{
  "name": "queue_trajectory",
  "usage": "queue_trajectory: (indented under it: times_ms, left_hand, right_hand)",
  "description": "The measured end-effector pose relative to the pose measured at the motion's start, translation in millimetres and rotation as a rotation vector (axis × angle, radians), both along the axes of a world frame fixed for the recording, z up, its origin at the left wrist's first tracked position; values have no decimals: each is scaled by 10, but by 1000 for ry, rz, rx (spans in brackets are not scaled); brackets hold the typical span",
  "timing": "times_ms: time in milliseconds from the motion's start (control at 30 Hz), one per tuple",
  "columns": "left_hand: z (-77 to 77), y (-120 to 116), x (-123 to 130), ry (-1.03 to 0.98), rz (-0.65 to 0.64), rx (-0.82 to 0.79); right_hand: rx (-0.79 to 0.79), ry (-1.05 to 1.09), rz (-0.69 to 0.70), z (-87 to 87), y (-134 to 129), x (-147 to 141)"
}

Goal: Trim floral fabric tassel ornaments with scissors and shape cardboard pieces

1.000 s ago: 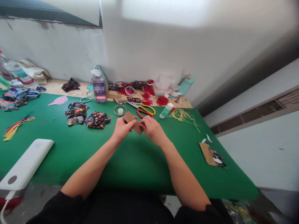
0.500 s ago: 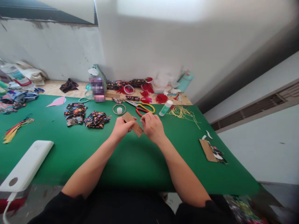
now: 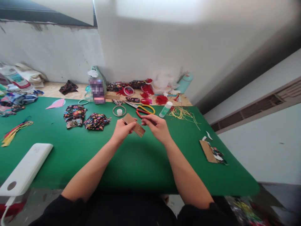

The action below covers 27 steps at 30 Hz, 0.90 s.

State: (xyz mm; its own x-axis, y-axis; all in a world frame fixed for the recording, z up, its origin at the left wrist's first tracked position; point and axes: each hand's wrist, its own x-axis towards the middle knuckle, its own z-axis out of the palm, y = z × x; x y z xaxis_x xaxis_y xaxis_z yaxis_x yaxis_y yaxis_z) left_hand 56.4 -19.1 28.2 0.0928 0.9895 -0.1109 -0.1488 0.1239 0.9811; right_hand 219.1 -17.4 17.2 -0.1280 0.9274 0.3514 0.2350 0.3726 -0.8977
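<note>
A small brown cardboard piece (image 3: 137, 128) is held tilted above the green table, my left hand (image 3: 122, 129) closed on its left side with the thumb on top. Just right of the cardboard is my right hand (image 3: 158, 125), its thumb and fingertips near the card's upper right edge. Whether anything is pinched between those fingertips is too small to tell. Beyond the hands lie scissors (image 3: 148, 109) with yellow and red handles. A glue stick (image 3: 166, 109) with a white cap and a ring (image 3: 114, 110) around a small white cap (image 3: 119, 112) are nearby.
Floral fabric stacks (image 3: 97, 121) lie left of the hands. A white power bank (image 3: 28, 168) is at the near left. Yellow strings (image 3: 184, 114) and a cardboard piece with scraps (image 3: 208, 152) lie to the right. Red tassels (image 3: 161, 99) sit at the back.
My right hand has turned and shifted slightly right, its fingers now stretched more towards the cardboard. My left hand still holds the cardboard in nearly the same place. The view has shifted slightly.
</note>
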Motion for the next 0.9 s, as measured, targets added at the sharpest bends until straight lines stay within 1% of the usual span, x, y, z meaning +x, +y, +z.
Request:
queue_trajectory:
  times_ms: [67, 167, 300, 500, 633, 700, 900]
  left_hand:
    - [-3, 1, 2, 5, 2, 0]
    - [-16, 4, 3, 11, -1, 8]
    - [-32, 9, 0, 16, -1, 19]
    - [-4, 4, 1, 14, 7, 13]
    - [2, 2, 0, -9, 14, 5]
    - [-5, 2, -2, -21, 19, 6]
    - [-26, 8, -5, -21, 18, 22]
  right_hand:
    - [-52, 76, -10, -3, -6, -10]
    - [-70, 130, 1, 2, -11, -9]
    - [-73, 126, 18, 6, -7, 3]
    - [-80, 118, -36, 27, -15, 2]
    - [-87, 137, -5, 60, -40, -7]
    - [-95, 149, -12, 66, -42, -12]
    - [-66, 141, -31, 43, 0, -5]
